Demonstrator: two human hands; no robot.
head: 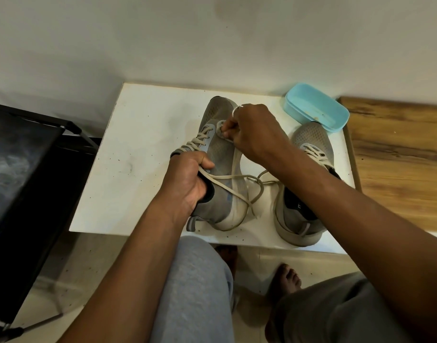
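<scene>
I see the grey sneaker (220, 149) tipped on its side mid-board, laces (237, 178) trailing loose. My left hand (187, 177) grips its collar; my right hand (252, 129) pinches a small pad (222, 125) against the upper. The second sneaker (311, 139) stands just right, a blue tub (319, 112) beyond it. Beneath is a speckled white board (138, 144), with a black rack (27, 157) left and a wooden top (398, 157) right.

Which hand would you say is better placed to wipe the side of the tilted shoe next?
The right hand: it pinches a small grey pad against the shoe, while the left hand grips its collar, steadying it.
</scene>
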